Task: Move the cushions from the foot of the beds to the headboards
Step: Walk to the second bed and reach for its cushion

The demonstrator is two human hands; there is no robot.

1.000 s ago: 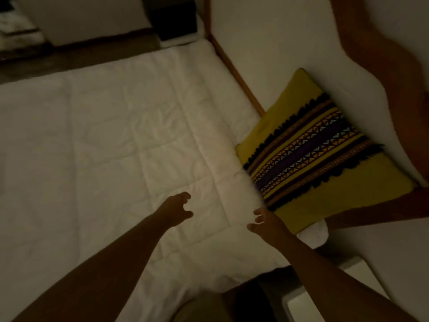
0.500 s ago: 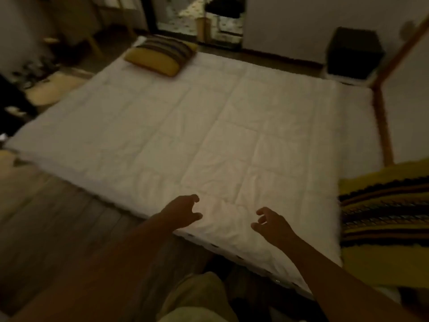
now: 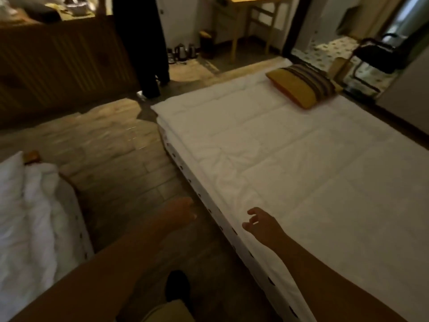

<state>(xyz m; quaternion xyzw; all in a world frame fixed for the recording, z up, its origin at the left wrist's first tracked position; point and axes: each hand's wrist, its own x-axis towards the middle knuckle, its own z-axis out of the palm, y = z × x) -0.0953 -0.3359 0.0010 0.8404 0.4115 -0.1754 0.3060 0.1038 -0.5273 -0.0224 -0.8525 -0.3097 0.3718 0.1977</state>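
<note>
A yellow cushion (image 3: 301, 88) with a dark striped band lies at the far end of the white quilted bed (image 3: 290, 154) on the right. My right hand (image 3: 261, 223) hovers over the bed's near edge, fingers apart and holding nothing. My left hand (image 3: 180, 209) hangs over the floor gap beside the bed, blurred, fingers extended and holding nothing. Both hands are far from the cushion.
A second bed with a rumpled white duvet (image 3: 30, 210) fills the lower left. Wooden floor (image 3: 111, 145) runs between the beds. Beyond stand a wooden partition (image 3: 65, 63), a dark hanging garment (image 3: 144, 43), a desk (image 3: 250, 17), kettles (image 3: 183, 52) and a black chair (image 3: 376, 54).
The view has swung left, away from the cushion at the headboard, which has left the frame. The far cushion, the floor and a second bed have come into sight. Both hands stay empty.
</note>
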